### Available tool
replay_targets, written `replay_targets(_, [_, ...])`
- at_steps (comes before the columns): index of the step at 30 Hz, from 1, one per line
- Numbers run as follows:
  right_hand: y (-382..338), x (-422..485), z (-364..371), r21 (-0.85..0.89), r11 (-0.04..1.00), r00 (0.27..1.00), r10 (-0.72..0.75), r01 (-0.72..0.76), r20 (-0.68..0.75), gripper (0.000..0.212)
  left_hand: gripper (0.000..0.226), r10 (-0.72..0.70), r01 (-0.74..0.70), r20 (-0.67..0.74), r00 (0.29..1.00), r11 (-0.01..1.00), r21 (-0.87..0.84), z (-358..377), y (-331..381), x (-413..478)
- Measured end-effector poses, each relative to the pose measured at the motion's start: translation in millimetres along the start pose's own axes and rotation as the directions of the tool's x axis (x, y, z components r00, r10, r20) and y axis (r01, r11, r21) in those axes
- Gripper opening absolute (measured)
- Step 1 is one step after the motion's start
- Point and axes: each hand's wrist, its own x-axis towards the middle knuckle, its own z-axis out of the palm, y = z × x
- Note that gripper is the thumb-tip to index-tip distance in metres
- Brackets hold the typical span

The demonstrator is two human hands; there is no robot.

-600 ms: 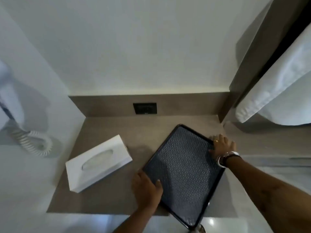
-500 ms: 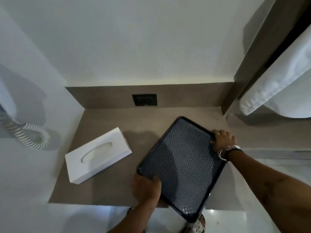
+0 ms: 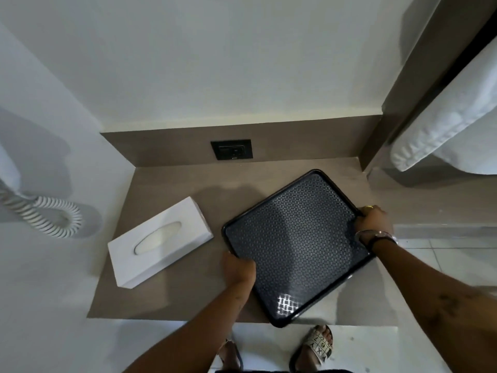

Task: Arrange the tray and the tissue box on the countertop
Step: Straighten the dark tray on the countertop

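Note:
A black tray [image 3: 295, 238] with a patterned dark surface lies skewed on the brown countertop [image 3: 172, 189], its near corner hanging over the front edge. My left hand [image 3: 238, 267] grips the tray's left rim, and my right hand [image 3: 372, 220], with a watch on the wrist, grips its right rim. A white tissue box [image 3: 158, 242] lies at an angle on the left of the countertop, apart from the tray and from both hands.
A black power socket [image 3: 231, 149] sits in the back splash. A white coiled cord [image 3: 45, 214] hangs on the left wall. A white towel [image 3: 451, 125] hangs at the right beside a brown partition. My sandalled feet [image 3: 317, 345] stand below the counter's front edge.
The tray has been turned a little and shifted; both hands keep hold of its rims. The view has tilted down, so my feet now show. The tissue box has not moved.

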Motion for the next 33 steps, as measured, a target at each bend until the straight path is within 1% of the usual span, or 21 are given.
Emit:
replay_targets(2, [11, -19, 3, 0.075, 0.995, 0.997, 0.074, -0.072, -0.029, 0.025, 0.016, 0.135, -0.141, 0.079, 0.988, 0.988, 0.068, -8, 12, 17])
replay_targets(3, [16, -28, 6, 0.11, 0.989, 0.994, 0.102, -0.098, -0.034, 0.023, 0.016, 0.181, -0.196, 0.12, 0.976, 0.972, 0.126, -12, 18, 26])
replay_targets(4, [20, -37, 9, 0.127, 0.985, 0.992, 0.123, -0.117, -0.039, 0.02, 0.018, 0.224, -0.25, 0.159, 0.961, 0.954, 0.168, -14, 24, 35])
replay_targets(6, [25, -54, 17, 0.136, 0.979, 0.987, 0.157, -0.151, -0.041, 0.018, 0.015, 0.275, -0.319, 0.222, 0.935, 0.927, 0.195, -18, 32, 52])
replay_targets(7, [27, -61, 21, 0.142, 0.977, 0.986, 0.164, -0.157, -0.038, 0.018, 0.012, 0.285, -0.336, 0.235, 0.929, 0.917, 0.213, -19, 34, 60])
replay_targets(9, [25, -72, 27, 0.154, 0.977, 0.987, 0.156, -0.148, -0.042, 0.022, 0.018, 0.271, -0.336, 0.252, 0.929, 0.902, 0.271, -19, 36, 69])
replay_targets(11, [21, -79, 29, 0.163, 0.975, 0.985, 0.163, -0.151, -0.061, 0.025, 0.033, 0.261, -0.329, 0.243, 0.934, 0.894, 0.303, -18, 35, 72])
replay_targets(14, [15, -89, 27, 0.178, 0.973, 0.984, 0.163, -0.147, -0.074, 0.03, 0.064, 0.23, -0.316, 0.25, 0.941, 0.864, 0.392, -15, 29, 70])
replay_targets(15, [13, -92, 26, 0.181, 0.974, 0.985, 0.153, -0.137, -0.076, 0.032, 0.07, 0.226, -0.317, 0.252, 0.941, 0.851, 0.42, -14, 28, 68])
replay_targets(17, [12, -101, 22, 0.154, 0.983, 0.988, 0.12, -0.105, -0.094, 0.036, 0.073, 0.274, -0.357, 0.238, 0.932, 0.806, 0.473, -12, 23, 61])
replay_targets(18, [12, -107, 22, 0.112, 0.991, 0.988, 0.093, -0.08, -0.119, 0.04, 0.075, 0.322, -0.396, 0.231, 0.918, 0.762, 0.512, -12, 19, 55])
replay_targets(20, [14, -121, 26, -0.02, 1.0, 0.984, 0.014, -0.018, -0.18, 0.052, 0.08, 0.439, -0.512, 0.274, 0.856, 0.642, 0.57, -13, 5, 40])
replay_targets(21, [15, -131, 30, -0.079, 0.996, 0.978, -0.058, 0.042, -0.2, 0.057, 0.082, 0.495, -0.586, 0.326, 0.805, 0.578, 0.568, -13, -5, 31])
replay_targets(22, [16, -142, 36, -0.125, 0.983, 0.967, -0.159, 0.136, -0.2, 0.062, 0.083, 0.547, -0.66, 0.386, 0.743, 0.507, 0.554, -14, -17, 21])
replay_targets(23, [17, -152, 42, -0.166, 0.955, 0.946, -0.274, 0.246, -0.171, 0.067, 0.083, 0.593, -0.727, 0.441, 0.673, 0.425, 0.539, -15, -30, 11])
replay_targets(25, [18, -170, 55, -0.247, 0.863, 0.882, -0.467, 0.44, -0.06, 0.075, 0.084, 0.659, -0.817, 0.522, 0.541, 0.266, 0.511, -18, -55, -4])
replay_targets(26, [19, -178, 63, -0.276, 0.819, 0.853, -0.523, 0.503, 0.002, 0.077, 0.084, 0.677, -0.847, 0.555, 0.484, 0.202, 0.492, -18, -67, -8])
replay_targets(28, [20, -193, 76, -0.309, 0.768, 0.823, -0.558, 0.562, 0.109, 0.079, 0.083, 0.675, -0.882, 0.625, 0.393, 0.083, 0.465, -20, -91, -14])
replay_targets(29, [21, -198, 82, -0.318, 0.761, 0.822, -0.55, 0.566, 0.147, 0.08, 0.084, 0.657, -0.886, 0.656, 0.373, 0.042, 0.462, -21, -100, -17])
replay_targets(30, [23, -203, 86, -0.324, 0.761, 0.826, -0.536, 0.563, 0.177, 0.082, 0.085, 0.634, -0.885, 0.677, 0.374, 0.026, 0.465, -22, -108, -19])
replay_targets(33, [29, -213, 96, -0.343, 0.757, 0.831, -0.503, 0.556, 0.236, 0.084, 0.089, 0.58, -0.872, 0.695, 0.426, 0.057, 0.487, -24, -125, -25])
